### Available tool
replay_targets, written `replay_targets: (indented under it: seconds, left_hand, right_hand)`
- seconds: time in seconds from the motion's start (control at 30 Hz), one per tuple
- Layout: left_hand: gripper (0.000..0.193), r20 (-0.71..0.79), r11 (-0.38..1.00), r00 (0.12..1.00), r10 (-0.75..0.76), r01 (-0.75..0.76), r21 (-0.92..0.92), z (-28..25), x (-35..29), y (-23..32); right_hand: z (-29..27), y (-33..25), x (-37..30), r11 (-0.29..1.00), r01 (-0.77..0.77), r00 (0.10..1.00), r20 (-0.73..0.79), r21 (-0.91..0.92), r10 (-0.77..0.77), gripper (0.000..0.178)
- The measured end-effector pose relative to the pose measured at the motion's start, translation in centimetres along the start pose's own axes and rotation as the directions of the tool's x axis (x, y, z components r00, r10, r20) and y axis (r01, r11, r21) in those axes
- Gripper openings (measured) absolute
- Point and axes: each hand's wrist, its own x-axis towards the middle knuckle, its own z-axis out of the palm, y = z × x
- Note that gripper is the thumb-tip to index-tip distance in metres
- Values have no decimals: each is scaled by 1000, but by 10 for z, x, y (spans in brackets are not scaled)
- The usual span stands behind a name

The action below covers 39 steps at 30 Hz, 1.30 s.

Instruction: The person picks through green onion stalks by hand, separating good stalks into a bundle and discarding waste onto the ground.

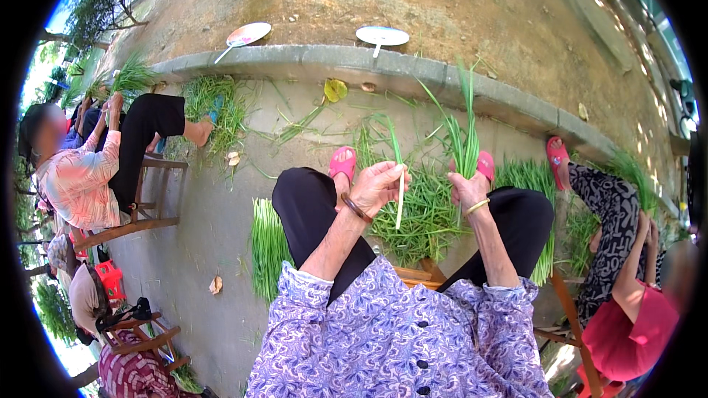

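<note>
Between the thumb and fingers of my left hand (pixel 378 186) is a single chive stalk (pixel 400 203), its pale end pointing down and its green leaf up. A dark bangle circles that wrist. To the right, my right hand (pixel 469 191) is closed round a small bunch of long green chives (pixel 466 144), leaves fanning upward. Loose green leaves and trimmings (pixel 417 225) lie heaped on the ground between my knees. Neatly lined-up chives (pixel 527 177) stand beyond my right knee, and another aligned bundle (pixel 270 250) lies beside my left knee.
A concrete kerb (pixel 295 61) runs across ahead, with two hand fans (pixel 382 35) on or beyond it. A yellow leaf (pixel 335 90) lies near it. Seated people on wooden chairs (pixel 140 228) handle similar greens at left; another person in red (pixel 627 332) sits close at right.
</note>
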Motion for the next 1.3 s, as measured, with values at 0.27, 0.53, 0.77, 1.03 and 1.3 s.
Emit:
replay_targets:
  seconds: [0.27, 0.53, 0.77, 1.03, 1.3]
  left_hand:
    - [13, -15, 996, 1000, 26, -25, 82, 7, 6, -7]
    - [13, 15, 971, 998, 68, -70, 227, 22, 14, -12]
    - [10, 22, 939, 997, 69, -72, 337, 26, 17, -16]
    - [16, -71, 835, 978, 199, -131, 534, 33, 16, -17]
    - [21, -1, 837, 995, 95, -79, 541, 28, 17, -19]
  right_hand:
    - [-6, -13, 0, 938, -200, 952, 284, 282, 118, 11]
    - [-13, -10, 8, 773, -367, 820, 572, 518, 6, 14]
    - [-10, -14, -1, 797, -384, 816, 575, 465, 57, 15]
    - [-2, -14, -9, 877, -366, 860, 473, 313, 191, 22]
    - [2, -8, -11, 865, -411, 792, 582, 286, 184, 22]
